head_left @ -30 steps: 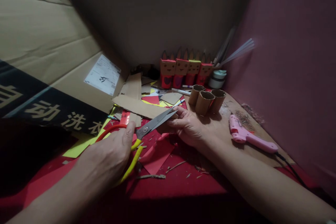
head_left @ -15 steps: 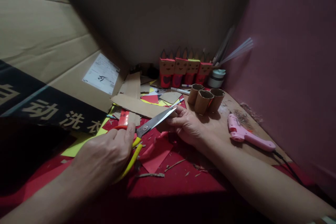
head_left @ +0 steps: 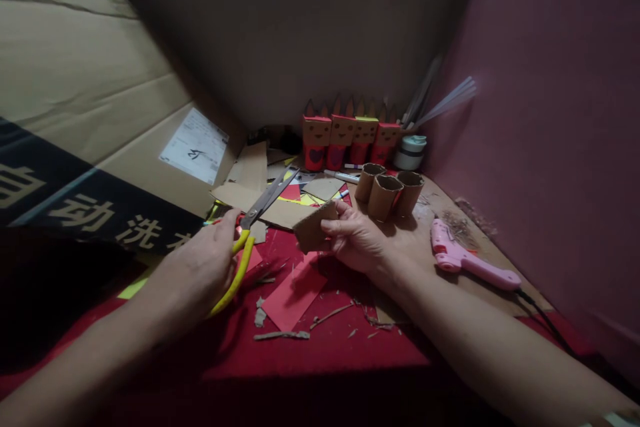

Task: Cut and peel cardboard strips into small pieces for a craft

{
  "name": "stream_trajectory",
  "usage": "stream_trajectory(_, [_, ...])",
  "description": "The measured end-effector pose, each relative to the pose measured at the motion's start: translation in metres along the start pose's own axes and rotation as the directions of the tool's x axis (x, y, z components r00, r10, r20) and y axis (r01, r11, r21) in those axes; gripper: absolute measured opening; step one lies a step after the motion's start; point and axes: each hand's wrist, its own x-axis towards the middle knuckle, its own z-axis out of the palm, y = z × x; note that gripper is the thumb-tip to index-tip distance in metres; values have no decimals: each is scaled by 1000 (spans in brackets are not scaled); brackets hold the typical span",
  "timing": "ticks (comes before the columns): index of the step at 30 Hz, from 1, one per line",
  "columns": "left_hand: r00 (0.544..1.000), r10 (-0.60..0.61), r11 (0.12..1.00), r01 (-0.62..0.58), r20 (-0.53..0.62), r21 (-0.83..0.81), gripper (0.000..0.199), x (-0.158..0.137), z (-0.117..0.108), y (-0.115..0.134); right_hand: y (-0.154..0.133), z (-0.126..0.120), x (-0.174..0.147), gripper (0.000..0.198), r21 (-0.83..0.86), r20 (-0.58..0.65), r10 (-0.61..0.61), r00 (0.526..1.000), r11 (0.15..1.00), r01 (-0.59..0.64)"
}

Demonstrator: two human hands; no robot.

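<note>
With the three brown cardboard tubes (head_left: 385, 199) as our landmark, we find our left hand (head_left: 205, 257) well to their left, wrapped around the yellow and red handles of the scissors (head_left: 256, 211). The blades stand slightly parted and point away from us, clear of the small cardboard piece (head_left: 313, 228) that our right hand (head_left: 356, 235) pinches between thumb and fingers. That piece is just left of the tubes and a little nearer to us, tilted up off the red tabletop (head_left: 350, 360). Further left of the tubes, we see a long cardboard strip (head_left: 283, 215) lying behind the held piece, while a sheet of red paper (head_left: 295, 295) lies nearer to us among brown trimmings (head_left: 281, 335). Behind the tubes stand four red figures (head_left: 315, 157) with pointed ears (we make out little faces drawn on them), and just behind and to the right sits a pale jar (head_left: 410, 153). Right of the tubes and nearer to us, a pink glue gun (head_left: 460, 258) rests on a brown board (head_left: 417, 250). Far left of the tubes rises a large printed cardboard box (head_left: 100, 93).
</note>
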Motion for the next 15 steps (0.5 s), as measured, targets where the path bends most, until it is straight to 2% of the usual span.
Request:
stream_trajectory(5, [984,-124,988,135,130,-81,54,3,5,-4,-1,0,-1,36,51,51,7,999,999,-10])
stream_trajectory(8, [980,-148,978,164,132,-126,58,4,4,-4,-1,-3,0,35,55,78,17,997,998,-21])
stream_trajectory(15, [971,-167,967,195,171,-162,61,3,3,0,-1,-2,0,32,64,53,-1,999,998,-2])
